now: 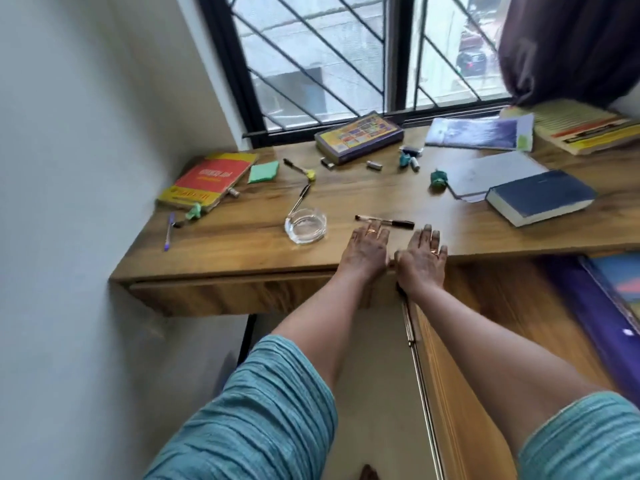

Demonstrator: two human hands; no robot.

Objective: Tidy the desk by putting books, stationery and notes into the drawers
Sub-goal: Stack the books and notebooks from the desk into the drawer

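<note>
Both hands lie palm-down at the front edge of the wooden desk (pixel 242 251), fingers straight and flat on the wood, neither holding anything. The left hand (pixel 369 245) sits just beside the right hand (pixel 423 254), thumbs nearly meeting. The coming move turns on the black pen (pixel 385 221), which lies on the desktop directly ahead of the fingertips, on the window side. Its long axis runs left to right, roughly parallel to the desk's front edge and so crosswise to the fingers. Its left end lies just beyond the left hand's fingertips, so close that I cannot tell whether they touch it. Its dark right end points towards the right hand but stops short of those fingertips. The left hand looks the nearer, and a short slide forward with a pinch across the barrel would likely take it. A glass ashtray (pixel 305 226) stands just left of that hand, close enough to be nudged by a wide reach. The drawer front (pixel 242 296) below the desktop appears closed, so it would need opening first.
</note>
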